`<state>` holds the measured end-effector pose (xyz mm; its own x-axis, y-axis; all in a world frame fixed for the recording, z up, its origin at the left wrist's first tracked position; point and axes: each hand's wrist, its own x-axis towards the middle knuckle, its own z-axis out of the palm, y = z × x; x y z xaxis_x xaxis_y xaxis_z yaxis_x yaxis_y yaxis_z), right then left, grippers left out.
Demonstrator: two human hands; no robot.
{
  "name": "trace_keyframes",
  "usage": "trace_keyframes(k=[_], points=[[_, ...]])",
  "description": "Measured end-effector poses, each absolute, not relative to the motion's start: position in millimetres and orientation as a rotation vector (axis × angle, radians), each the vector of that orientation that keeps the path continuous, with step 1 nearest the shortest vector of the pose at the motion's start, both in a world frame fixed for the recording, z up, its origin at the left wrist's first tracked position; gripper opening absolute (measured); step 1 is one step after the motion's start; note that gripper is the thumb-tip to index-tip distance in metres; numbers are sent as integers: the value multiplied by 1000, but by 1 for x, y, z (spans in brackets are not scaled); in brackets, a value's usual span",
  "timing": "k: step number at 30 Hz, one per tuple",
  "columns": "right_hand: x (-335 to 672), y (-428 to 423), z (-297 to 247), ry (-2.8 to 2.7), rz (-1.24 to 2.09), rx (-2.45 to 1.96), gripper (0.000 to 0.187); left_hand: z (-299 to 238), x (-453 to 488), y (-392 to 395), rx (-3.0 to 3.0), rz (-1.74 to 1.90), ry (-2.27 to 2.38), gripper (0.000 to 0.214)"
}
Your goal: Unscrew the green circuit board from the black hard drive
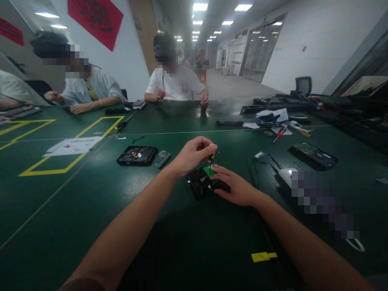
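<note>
A black hard drive [198, 184] with a green circuit board [209, 170] lies on the table in front of me. Above it, my left hand [195, 152] is closed around the yellow and black handle of a small screwdriver [213, 152], held upright with its shaft pointing down at the board. My right hand [235, 186] rests over the drive's right side, fingers stretched out across the board and the drive's edge. The screwdriver's tip is too small to make out. Left of the drive are a loose circuit board [163, 159] and another black drive [137, 155].
A third drive [313, 154] lies to the right, near a cable and a partly blurred long object [285, 176]. Further back are a red screwdriver [279, 134] and a black tool [229, 123]. Paper sheets [72, 145] lie left. Two co-workers sit across the green table [91, 210].
</note>
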<state>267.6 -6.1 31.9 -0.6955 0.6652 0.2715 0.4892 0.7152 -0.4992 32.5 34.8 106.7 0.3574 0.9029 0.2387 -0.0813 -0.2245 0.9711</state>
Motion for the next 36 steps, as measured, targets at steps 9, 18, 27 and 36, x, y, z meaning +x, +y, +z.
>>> trace_keyframes(k=[9, 18, 27, 36], points=[[267, -7, 34, -2516, 536, -889, 40, 110, 31, 33, 1460, 1077, 724, 28], [267, -8, 35, -2480, 555, -891, 41, 109, 31, 34, 1496, 1090, 728, 29], [267, -7, 34, -2488, 566, -901, 41, 107, 34, 33, 1400, 1047, 634, 28], [266, -7, 33, -2480, 549, -870, 42, 109, 31, 34, 1391, 1055, 671, 22]])
